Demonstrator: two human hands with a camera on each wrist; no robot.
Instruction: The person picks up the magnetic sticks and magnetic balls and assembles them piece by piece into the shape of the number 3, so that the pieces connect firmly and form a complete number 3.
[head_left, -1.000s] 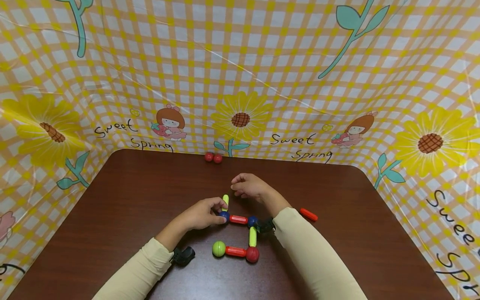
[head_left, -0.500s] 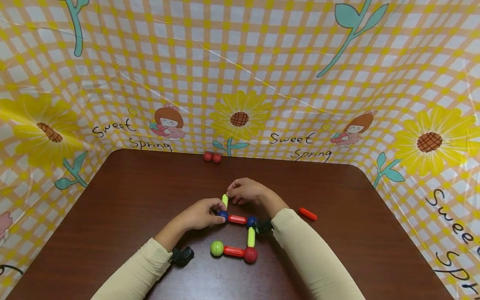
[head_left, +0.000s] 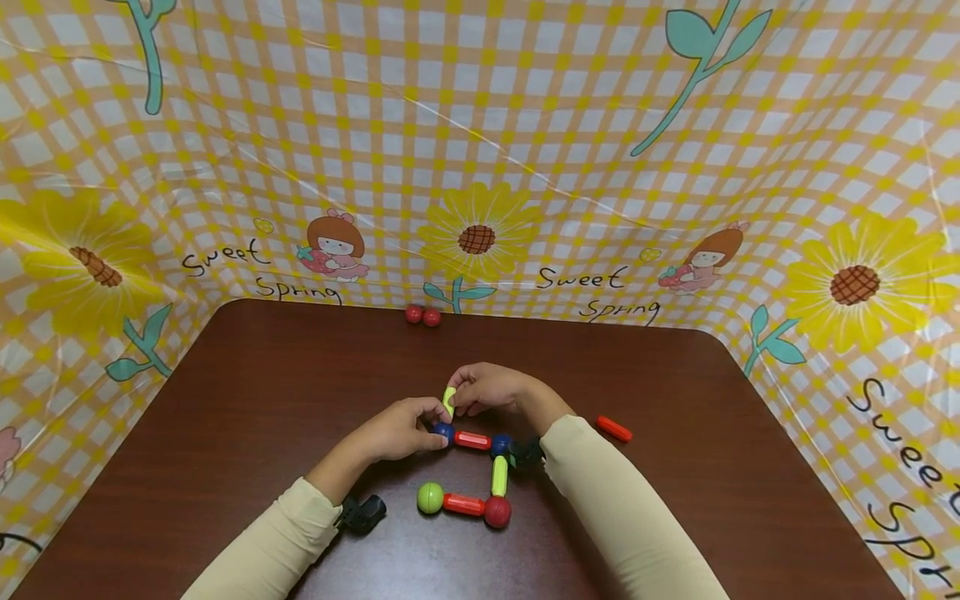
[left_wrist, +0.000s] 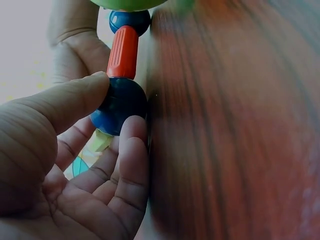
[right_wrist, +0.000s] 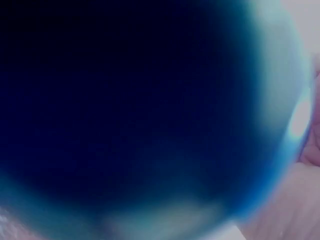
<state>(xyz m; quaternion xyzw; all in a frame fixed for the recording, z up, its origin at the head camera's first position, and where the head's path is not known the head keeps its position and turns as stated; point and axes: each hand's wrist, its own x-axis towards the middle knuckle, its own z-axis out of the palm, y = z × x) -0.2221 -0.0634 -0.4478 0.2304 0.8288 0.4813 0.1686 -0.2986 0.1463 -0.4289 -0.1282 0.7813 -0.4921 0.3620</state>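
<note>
In the head view, my left hand point(head_left: 399, 430) pinches the left blue ball point(head_left: 446, 432) between thumb and fingers; the left wrist view shows the same blue ball point(left_wrist: 120, 106) close up. From it a yellow-green rod point(head_left: 448, 401) points away, and my right hand point(head_left: 491, 389) pinches that rod near its far end. A red rod point(head_left: 473, 439) joins this ball to a second blue ball point(head_left: 501, 446). Another yellow-green rod point(head_left: 499, 476) runs down to a red ball point(head_left: 497, 512), then a red rod point(head_left: 463, 504) leads to a green ball point(head_left: 431, 497).
A loose red rod point(head_left: 614, 428) lies right of the right forearm. Two red balls point(head_left: 422, 315) sit at the table's back edge, before the checked cloth point(head_left: 480, 125). A blurred blue ball point(right_wrist: 140, 110) fills most of the right wrist view.
My right hand has come down and left onto the far end of the yellow-green rod and now pinches it. The left hand keeps its hold on the blue ball.
</note>
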